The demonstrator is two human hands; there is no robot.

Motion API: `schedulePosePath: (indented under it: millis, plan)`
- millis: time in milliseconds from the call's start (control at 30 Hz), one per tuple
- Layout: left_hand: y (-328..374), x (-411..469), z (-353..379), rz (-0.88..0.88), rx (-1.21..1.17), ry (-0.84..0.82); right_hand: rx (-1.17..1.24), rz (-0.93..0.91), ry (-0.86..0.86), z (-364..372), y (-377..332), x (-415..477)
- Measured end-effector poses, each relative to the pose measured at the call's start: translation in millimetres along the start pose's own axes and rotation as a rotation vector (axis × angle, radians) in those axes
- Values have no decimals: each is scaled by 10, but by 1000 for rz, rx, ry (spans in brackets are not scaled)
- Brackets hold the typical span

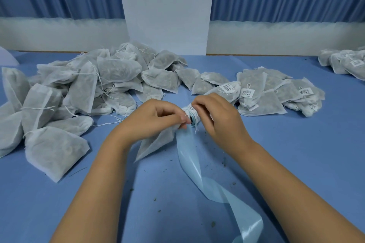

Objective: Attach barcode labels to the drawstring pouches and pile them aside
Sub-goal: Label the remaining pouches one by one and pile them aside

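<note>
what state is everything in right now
small white barcode label roll, partly unwound
white fabric drawstring pouch, no label showing
glossy light blue backing strip, trailing, twisted
large left heap of white pouches, no labels showing
right pile of white pouches, labelled
left hand, grips pouch top
right hand, fingers pinch roll

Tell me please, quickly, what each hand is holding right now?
Left hand: closed, gripping the white mesh drawstring pouch.
Right hand: closed, pinching the small roll of white barcode labels.
</note>
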State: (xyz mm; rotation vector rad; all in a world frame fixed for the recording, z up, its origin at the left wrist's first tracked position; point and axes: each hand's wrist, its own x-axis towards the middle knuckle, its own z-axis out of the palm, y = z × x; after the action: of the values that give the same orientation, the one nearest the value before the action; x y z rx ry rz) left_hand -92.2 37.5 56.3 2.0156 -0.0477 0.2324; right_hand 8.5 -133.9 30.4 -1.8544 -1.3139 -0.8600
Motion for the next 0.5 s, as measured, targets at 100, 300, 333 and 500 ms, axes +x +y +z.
schedulePosePath:
  millis: [100,300,333,500]
  plan:
    - [39,-26,-12,81,-199,27,92,60,40,49,-22,-36]
    - [23,11,49,82,-404,96,256,156,15,134,-104,-84]
    - [28,14,55,77,-421,104,257,183,3,135,-102,-82]
    - [5,40,53,29,-354,189,239,203,-135,123,-108,-75]
